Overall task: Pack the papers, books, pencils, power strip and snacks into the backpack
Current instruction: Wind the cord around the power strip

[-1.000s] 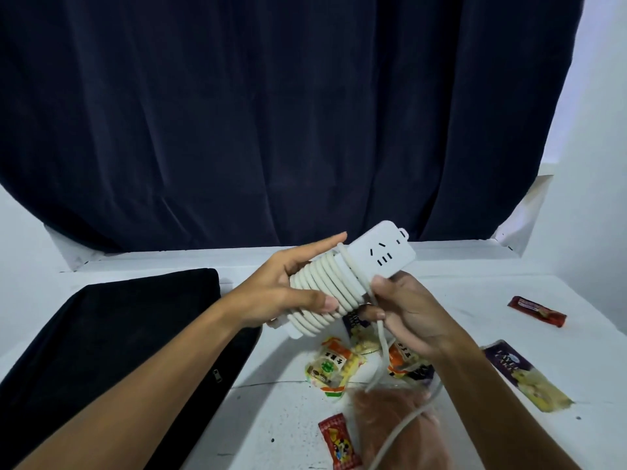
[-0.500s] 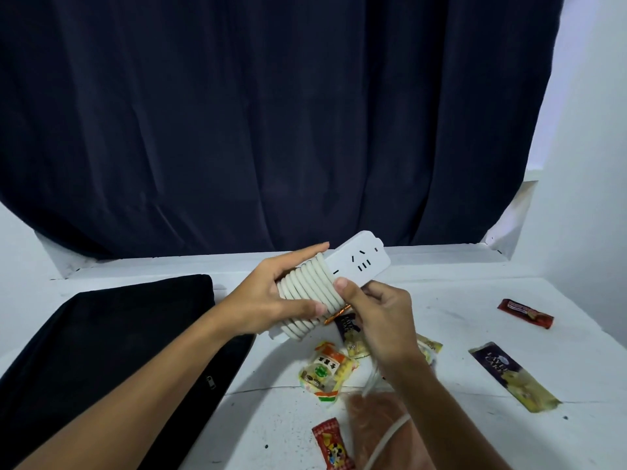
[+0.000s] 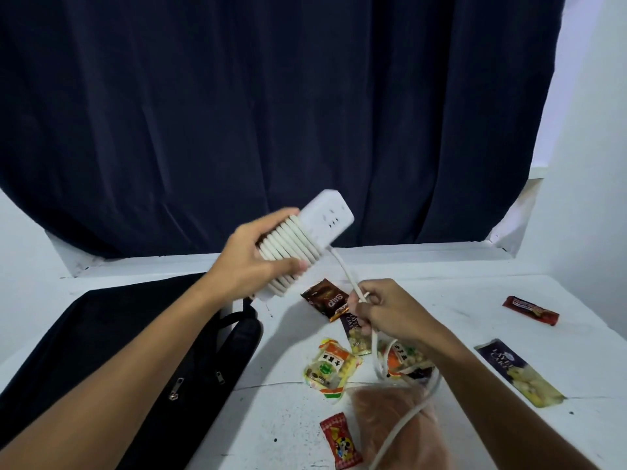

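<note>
White table [image 3: 458, 300] under you, dark curtain [image 3: 271, 113] at twelve o'clock, black backpack [image 3: 101, 351] flat at eight. Your left hand [image 3: 251, 262] wraps the power strip [image 3: 305, 242] held up over the table, fingers behind the coils, thumb pressed across them. Your right hand [image 3: 386, 310] pinches the loose cord [image 3: 346, 273] at four o'clock from the strip, fingers curled round it. Count the snacks [image 3: 330, 368]: at least seven packets show, plus one clear bag [image 3: 390, 425] at six.
</note>
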Demonstrator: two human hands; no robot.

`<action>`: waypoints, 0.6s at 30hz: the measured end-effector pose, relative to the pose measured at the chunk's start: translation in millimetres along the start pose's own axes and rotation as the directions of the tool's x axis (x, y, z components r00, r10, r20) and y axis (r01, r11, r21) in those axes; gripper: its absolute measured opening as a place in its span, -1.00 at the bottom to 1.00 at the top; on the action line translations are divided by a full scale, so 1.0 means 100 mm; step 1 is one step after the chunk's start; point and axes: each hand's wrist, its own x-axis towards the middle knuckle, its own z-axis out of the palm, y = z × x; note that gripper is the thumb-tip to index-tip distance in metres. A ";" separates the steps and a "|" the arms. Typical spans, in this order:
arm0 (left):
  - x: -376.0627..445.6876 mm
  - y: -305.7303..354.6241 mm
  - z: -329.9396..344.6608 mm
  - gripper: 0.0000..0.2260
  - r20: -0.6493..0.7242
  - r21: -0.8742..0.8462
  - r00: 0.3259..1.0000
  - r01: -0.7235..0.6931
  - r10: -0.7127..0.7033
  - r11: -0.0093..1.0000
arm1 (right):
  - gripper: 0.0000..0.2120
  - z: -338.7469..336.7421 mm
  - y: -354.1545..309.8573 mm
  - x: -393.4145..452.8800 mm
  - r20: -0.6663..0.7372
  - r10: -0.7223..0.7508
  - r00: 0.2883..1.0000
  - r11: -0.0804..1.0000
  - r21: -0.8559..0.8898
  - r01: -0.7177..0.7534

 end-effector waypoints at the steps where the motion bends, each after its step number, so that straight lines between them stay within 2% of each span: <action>1: 0.04 0.02 -0.05 -0.35 -0.069 -0.009 0.998 -0.006 0.005 1.000 | -0.87 -0.02 0.04 0.00 0.034 0.034 0.999 0.998 0.050 -0.036; 3: 0.15 0.06 -0.17 -0.33 -0.202 0.059 0.979 -0.015 0.027 0.998 | -0.80 -0.03 0.09 -0.03 0.076 0.082 0.994 0.973 0.208 -0.096; 5: 0.23 0.09 -0.24 -0.32 -0.251 0.278 0.964 -0.015 0.087 0.960 | -0.84 -0.04 0.07 -0.04 -0.008 0.015 1.000 0.976 0.216 -0.013; 7: 0.31 0.08 -0.27 -0.34 -0.206 0.579 0.966 -0.009 0.157 0.815 | -0.84 -0.05 -0.09 -0.03 -0.161 -0.186 0.969 0.982 -0.015 0.186; 9: 0.37 0.05 -0.27 -0.33 -0.122 0.790 0.982 0.007 0.146 0.613 | -0.79 -0.03 -0.35 -0.03 -0.194 -0.397 0.897 0.903 -0.259 0.344; 11: 0.43 0.01 -0.25 -0.32 -0.027 0.886 0.996 -0.016 0.086 0.463 | -0.82 -0.07 -0.57 0.02 -0.163 -0.534 0.830 0.801 -0.413 0.434; 13: 0.43 -0.02 -0.22 -0.32 0.092 0.924 0.995 -0.102 0.044 0.370 | -0.86 -0.15 -0.72 0.13 -0.156 -0.594 0.789 0.731 -0.514 0.449; 15: 0.39 -0.01 -0.20 -0.31 0.219 0.911 0.975 -0.214 0.028 0.352 | -0.89 -0.25 -0.82 0.24 -0.206 -0.610 0.766 0.739 -0.497 0.455; 18: 0.34 0.05 -0.24 -0.28 0.380 0.793 0.925 -0.320 -0.009 0.518 | -0.91 -0.34 -0.92 0.33 -0.301 -0.595 0.745 0.789 -0.393 0.471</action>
